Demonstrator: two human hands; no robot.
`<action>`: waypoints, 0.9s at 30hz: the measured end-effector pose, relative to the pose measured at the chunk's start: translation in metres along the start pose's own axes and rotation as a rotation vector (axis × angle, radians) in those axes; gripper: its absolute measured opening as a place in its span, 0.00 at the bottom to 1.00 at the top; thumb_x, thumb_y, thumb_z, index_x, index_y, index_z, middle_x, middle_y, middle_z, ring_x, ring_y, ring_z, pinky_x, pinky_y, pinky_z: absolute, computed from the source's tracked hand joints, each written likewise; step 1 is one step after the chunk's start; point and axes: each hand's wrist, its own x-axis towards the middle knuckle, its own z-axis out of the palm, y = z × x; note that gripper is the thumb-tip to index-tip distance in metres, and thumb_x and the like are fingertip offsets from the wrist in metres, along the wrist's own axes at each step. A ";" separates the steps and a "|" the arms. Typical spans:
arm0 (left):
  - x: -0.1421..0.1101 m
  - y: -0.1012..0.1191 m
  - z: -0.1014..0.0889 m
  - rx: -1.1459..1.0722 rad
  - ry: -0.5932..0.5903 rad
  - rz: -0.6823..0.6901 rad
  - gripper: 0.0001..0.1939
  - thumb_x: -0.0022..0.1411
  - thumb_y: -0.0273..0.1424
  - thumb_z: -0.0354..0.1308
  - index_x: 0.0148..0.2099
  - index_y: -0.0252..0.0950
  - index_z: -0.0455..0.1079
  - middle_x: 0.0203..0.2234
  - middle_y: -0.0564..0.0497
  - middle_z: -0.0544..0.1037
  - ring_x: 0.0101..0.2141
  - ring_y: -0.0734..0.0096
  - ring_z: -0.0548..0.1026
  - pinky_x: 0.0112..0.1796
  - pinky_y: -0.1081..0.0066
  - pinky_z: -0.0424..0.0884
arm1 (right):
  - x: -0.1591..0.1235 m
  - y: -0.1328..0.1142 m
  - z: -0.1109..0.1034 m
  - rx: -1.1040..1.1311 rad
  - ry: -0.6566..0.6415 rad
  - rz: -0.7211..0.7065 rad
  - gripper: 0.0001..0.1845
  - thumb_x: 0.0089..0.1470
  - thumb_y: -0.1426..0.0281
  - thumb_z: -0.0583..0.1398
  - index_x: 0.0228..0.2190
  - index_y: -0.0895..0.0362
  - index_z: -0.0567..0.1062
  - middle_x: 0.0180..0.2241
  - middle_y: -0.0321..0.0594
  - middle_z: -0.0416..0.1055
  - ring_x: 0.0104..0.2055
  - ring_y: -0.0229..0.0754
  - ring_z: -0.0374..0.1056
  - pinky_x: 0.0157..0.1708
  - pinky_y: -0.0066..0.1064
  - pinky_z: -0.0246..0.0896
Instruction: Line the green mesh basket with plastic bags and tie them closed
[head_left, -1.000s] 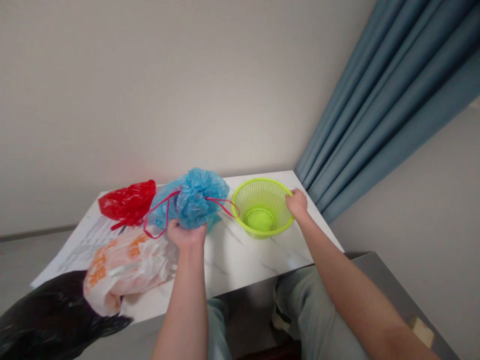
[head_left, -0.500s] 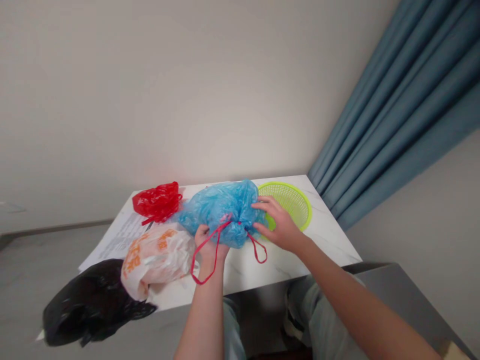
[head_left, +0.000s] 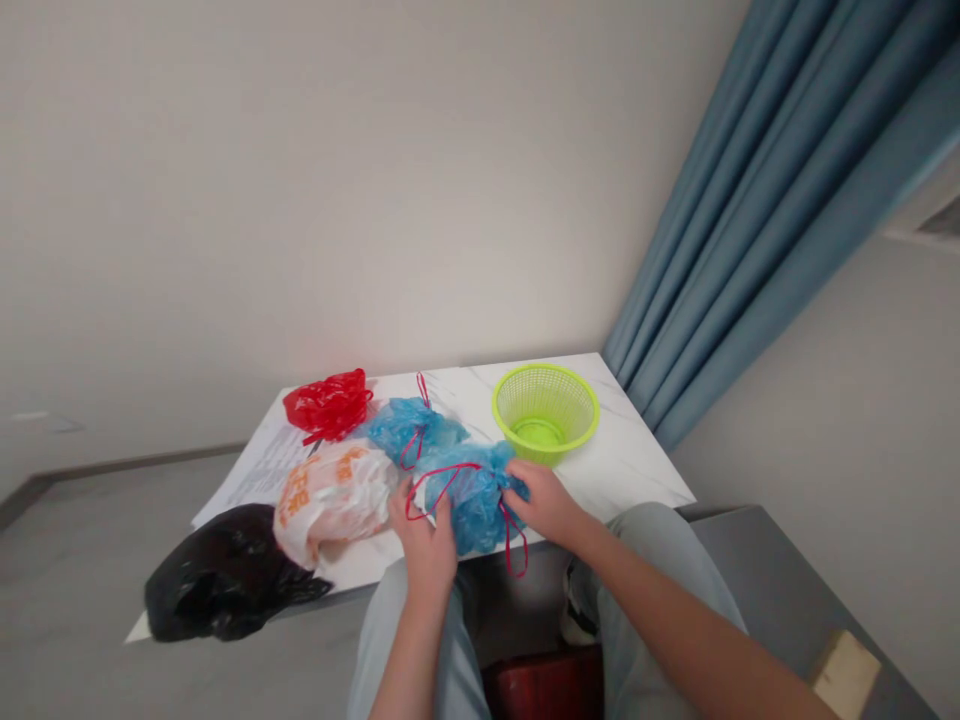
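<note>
Grip is on a blue drawstring bag point(head_left: 474, 503) from both sides: the left hand point(head_left: 424, 548) is curled closed against its left edge, and the right hand point(head_left: 545, 504) has its fingers point(head_left: 519, 490) pressed into its right side, so the bag looks held between them, though how firmly is hard to tell. A red drawstring point(head_left: 448, 470) runs from the left hand in a loop over the top of the bag, and a second red loop point(head_left: 514, 545) hangs down just beside the right hand. The bunched bag lies with its long axis running side to side from one hand to the other, and its bulk sits between them and a little ahead, with neither hand clearly nearer. It is at the near edge of a white marble-patterned table point(head_left: 626, 470). Just beyond it lies a second blue bag point(head_left: 409, 428) with a red loop standing up, and up and to the right stands an upright lime-green plastic basket point(head_left: 545, 412). Just beside the left hand lies a white bag with orange print point(head_left: 334, 500), with a red plastic bag point(head_left: 328, 405) beyond it, printed paper sheets point(head_left: 259, 470) under its edge, and a black plastic bag point(head_left: 225, 575) at the table's left corner.
</note>
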 end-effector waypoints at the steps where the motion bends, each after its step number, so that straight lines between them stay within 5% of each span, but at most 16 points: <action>1: -0.006 0.005 -0.005 0.007 -0.016 0.048 0.28 0.62 0.41 0.56 0.62 0.39 0.58 0.59 0.39 0.62 0.62 0.51 0.59 0.63 0.51 0.52 | -0.007 -0.001 0.000 0.003 0.003 0.017 0.06 0.54 0.75 0.57 0.27 0.54 0.67 0.28 0.34 0.66 0.32 0.40 0.63 0.34 0.29 0.55; 4: -0.020 0.019 -0.011 -0.075 -0.209 0.101 0.28 0.60 0.40 0.59 0.61 0.42 0.61 0.55 0.43 0.69 0.56 0.53 0.67 0.56 0.55 0.63 | -0.025 -0.005 0.001 0.005 0.006 0.061 0.08 0.56 0.71 0.59 0.25 0.55 0.67 0.26 0.33 0.66 0.30 0.39 0.62 0.32 0.28 0.54; 9: -0.025 0.025 0.004 -0.188 -0.463 -0.029 0.15 0.59 0.39 0.60 0.48 0.41 0.72 0.40 0.49 0.78 0.43 0.58 0.75 0.48 0.60 0.69 | -0.038 -0.011 -0.002 0.071 0.065 0.061 0.11 0.59 0.66 0.58 0.26 0.54 0.70 0.26 0.35 0.68 0.31 0.40 0.64 0.34 0.30 0.57; 11: -0.021 0.020 0.010 -0.233 -0.427 -0.065 0.12 0.59 0.39 0.59 0.42 0.39 0.74 0.37 0.49 0.79 0.41 0.58 0.75 0.47 0.61 0.69 | -0.038 -0.010 -0.004 0.110 0.209 0.067 0.10 0.60 0.66 0.56 0.28 0.54 0.70 0.29 0.37 0.69 0.33 0.41 0.65 0.37 0.31 0.59; 16: -0.012 0.005 0.020 -0.301 -0.110 -0.233 0.11 0.56 0.38 0.57 0.35 0.36 0.72 0.29 0.50 0.77 0.34 0.62 0.73 0.39 0.66 0.68 | -0.031 -0.002 -0.003 0.172 0.502 0.130 0.10 0.61 0.68 0.55 0.27 0.55 0.68 0.32 0.39 0.66 0.37 0.42 0.64 0.41 0.33 0.59; 21: -0.010 0.005 0.025 -0.112 -0.034 -0.120 0.03 0.54 0.31 0.56 0.31 0.39 0.64 0.24 0.57 0.69 0.28 0.71 0.66 0.33 0.73 0.62 | -0.032 -0.004 0.000 0.188 0.399 0.080 0.09 0.57 0.73 0.56 0.25 0.54 0.65 0.34 0.39 0.65 0.38 0.41 0.64 0.41 0.34 0.60; 25: -0.010 0.010 0.027 -0.050 -0.196 -0.054 0.07 0.52 0.26 0.56 0.33 0.39 0.61 0.24 0.59 0.67 0.27 0.72 0.66 0.32 0.74 0.61 | -0.033 -0.005 -0.002 0.176 0.273 0.097 0.07 0.51 0.76 0.58 0.32 0.54 0.66 0.37 0.39 0.68 0.41 0.43 0.65 0.45 0.35 0.60; 27: -0.012 0.012 0.028 -0.116 -0.253 -0.051 0.06 0.54 0.27 0.55 0.35 0.39 0.62 0.25 0.58 0.68 0.28 0.72 0.68 0.32 0.74 0.63 | -0.033 -0.002 -0.001 0.143 0.170 0.145 0.15 0.49 0.75 0.60 0.40 0.54 0.67 0.39 0.39 0.69 0.42 0.43 0.65 0.45 0.35 0.60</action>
